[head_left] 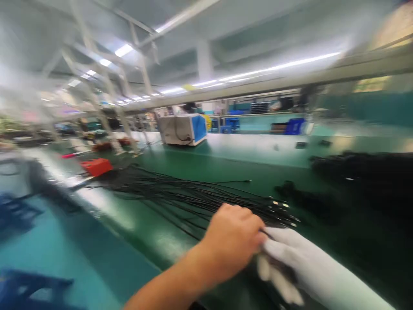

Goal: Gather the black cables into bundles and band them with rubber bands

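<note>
My bare left hand (230, 239) is closed, its fingers wrapped round a thin black cable near the front of the green table (164, 241). Touching it on the right, my right hand (285, 254) wears a white glove and pinches the same black cable between thumb and forefinger, the other gloved fingers curled below. Behind both hands a long bundle of black cables (180, 189) lies across the table, with small metallic ends toward the right. Motion blur hides the finer detail of the fingertips.
A red box (97, 166) sits at the bundle's far left end. Farther back stands a white and blue machine (183, 129). Dark heaps of cable (371, 176) lie at the right. Blue stools (35, 288) are on the floor at left.
</note>
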`<state>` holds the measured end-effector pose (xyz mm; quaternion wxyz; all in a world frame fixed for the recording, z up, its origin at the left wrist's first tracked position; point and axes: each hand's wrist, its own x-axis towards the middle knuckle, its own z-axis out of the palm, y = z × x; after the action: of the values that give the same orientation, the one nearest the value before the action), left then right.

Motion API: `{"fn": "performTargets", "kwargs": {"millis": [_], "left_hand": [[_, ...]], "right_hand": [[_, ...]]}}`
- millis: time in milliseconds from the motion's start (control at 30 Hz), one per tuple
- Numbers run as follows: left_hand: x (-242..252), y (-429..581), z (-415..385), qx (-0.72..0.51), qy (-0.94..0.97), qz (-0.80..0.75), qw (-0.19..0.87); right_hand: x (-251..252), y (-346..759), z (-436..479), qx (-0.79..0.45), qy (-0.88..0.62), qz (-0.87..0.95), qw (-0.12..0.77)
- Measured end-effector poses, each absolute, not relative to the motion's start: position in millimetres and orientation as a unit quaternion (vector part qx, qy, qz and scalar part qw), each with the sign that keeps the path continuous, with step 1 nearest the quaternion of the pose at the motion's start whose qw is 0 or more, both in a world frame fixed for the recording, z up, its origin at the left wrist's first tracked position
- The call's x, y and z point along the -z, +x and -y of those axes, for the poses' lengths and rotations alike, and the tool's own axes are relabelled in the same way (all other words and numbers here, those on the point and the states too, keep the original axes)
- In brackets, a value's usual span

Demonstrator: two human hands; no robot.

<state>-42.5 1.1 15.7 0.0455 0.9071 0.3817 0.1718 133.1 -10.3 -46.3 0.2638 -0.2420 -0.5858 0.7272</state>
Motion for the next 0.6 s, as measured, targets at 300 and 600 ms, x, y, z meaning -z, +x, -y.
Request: {"fn": "performTargets", "kwargs": {"millis": [300,600], "left_hand": [[-19,-37,-49,-0.194,0.889,-0.308,0.279],[12,-29,-59,-0.213,0.880,-0.332,0.265]], "right_hand": [[72,130,-5,-0.906,-0.081,0.360,0.207],[82,127,-4,-0.895,-0.022,0.355,0.267]]}}
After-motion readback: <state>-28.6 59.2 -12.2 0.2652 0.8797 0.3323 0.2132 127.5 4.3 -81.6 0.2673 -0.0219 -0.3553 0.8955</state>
